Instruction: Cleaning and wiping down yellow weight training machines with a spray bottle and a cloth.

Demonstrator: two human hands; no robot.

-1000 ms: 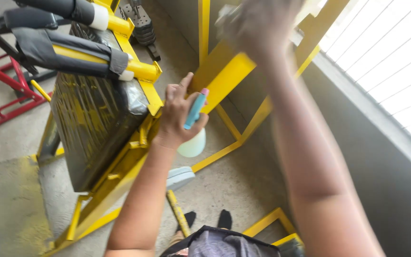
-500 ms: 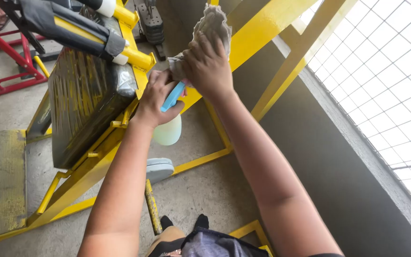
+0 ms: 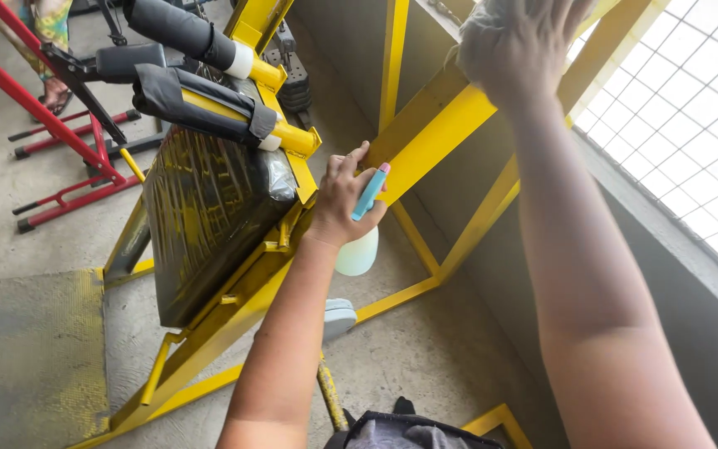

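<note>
My left hand [image 3: 338,199] grips a spray bottle [image 3: 361,237] with a blue trigger and a pale green body, held beside a slanted yellow steel beam [image 3: 430,129] of a gym machine. My right hand [image 3: 521,41] is raised to the top of the view and presses a grey cloth [image 3: 471,29] against the upper part of that yellow beam. A black padded board [image 3: 209,208] wrapped in clear film sits in the yellow frame just left of my left hand.
Black roller pads [image 3: 180,33] on yellow bars sit above the board. A red machine frame [image 3: 51,125] stands at the left, with a person's legs [image 3: 47,33] behind it. A grey wall and white window grille [image 3: 691,125] run along the right. Concrete floor [image 3: 18,224] below.
My right hand with the cloth has moved up and right along the yellow beam, away from my left hand. The view has shifted, and the left hand still holds the bottle.
</note>
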